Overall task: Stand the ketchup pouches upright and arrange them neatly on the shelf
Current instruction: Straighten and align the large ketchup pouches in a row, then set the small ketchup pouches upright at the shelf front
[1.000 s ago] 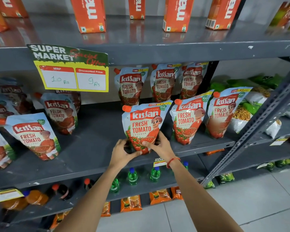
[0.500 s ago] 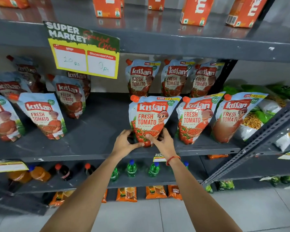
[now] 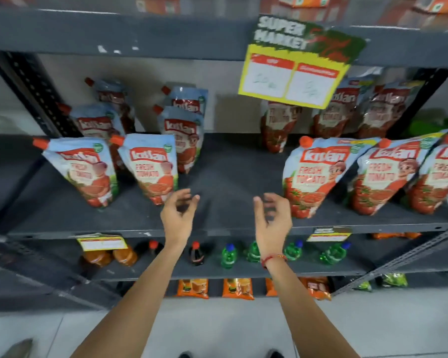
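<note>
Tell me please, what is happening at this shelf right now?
A person is arranging Kissan ketchup pouches on a grey metal shelf. At this moment both hands are empty: the left hand and the right hand hover, fingers loosely curled, over a bare gap in the middle of the shelf. A front pouch stands just left of the left hand, and another just right of the right hand. More pouches stand behind them.
</note>
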`<state>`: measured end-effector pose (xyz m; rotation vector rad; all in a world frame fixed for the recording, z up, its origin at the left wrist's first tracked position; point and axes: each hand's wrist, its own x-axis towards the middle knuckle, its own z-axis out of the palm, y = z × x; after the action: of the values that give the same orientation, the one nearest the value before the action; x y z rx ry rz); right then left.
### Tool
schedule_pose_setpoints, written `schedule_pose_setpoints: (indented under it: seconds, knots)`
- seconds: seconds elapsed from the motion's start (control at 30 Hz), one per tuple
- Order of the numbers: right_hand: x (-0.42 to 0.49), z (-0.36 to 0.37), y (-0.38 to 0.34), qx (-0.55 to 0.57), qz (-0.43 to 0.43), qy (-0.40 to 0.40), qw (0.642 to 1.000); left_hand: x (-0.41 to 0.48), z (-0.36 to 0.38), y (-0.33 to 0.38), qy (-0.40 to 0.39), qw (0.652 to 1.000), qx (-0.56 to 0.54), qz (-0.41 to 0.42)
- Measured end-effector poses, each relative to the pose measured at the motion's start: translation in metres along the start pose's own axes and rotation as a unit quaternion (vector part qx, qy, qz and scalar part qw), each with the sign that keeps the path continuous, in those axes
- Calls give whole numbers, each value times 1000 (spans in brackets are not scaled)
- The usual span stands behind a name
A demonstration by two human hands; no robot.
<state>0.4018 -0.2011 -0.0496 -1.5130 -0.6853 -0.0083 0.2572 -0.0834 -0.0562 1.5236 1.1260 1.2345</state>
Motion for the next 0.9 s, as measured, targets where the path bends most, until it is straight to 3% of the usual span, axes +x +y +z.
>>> schedule_pose_setpoints:
  seconds: [0.1,0.17,0.27,0.37,0.47,0.9]
  knots:
    - [-13,63,-16,2,18,-117,993,20,-53,-19,69,997,24,14]
    - [-17,101,-20,-13,51,-198,979,35,-79,-29,66,997,45,12]
    - [-19,140,-21,-12,117,-317,941,60,-100,-37,-40,998,37,-28]
    - [-20,164,-23,-2,125,-381,916,84,-109,-42,-175,980,11,-90]
    - [-20,174,-27,5,129,-407,904,98,-111,-44,-254,962,39,-96]
    - [-13,136,-11,28,151,-362,919,79,-87,-36,-284,955,89,-19]
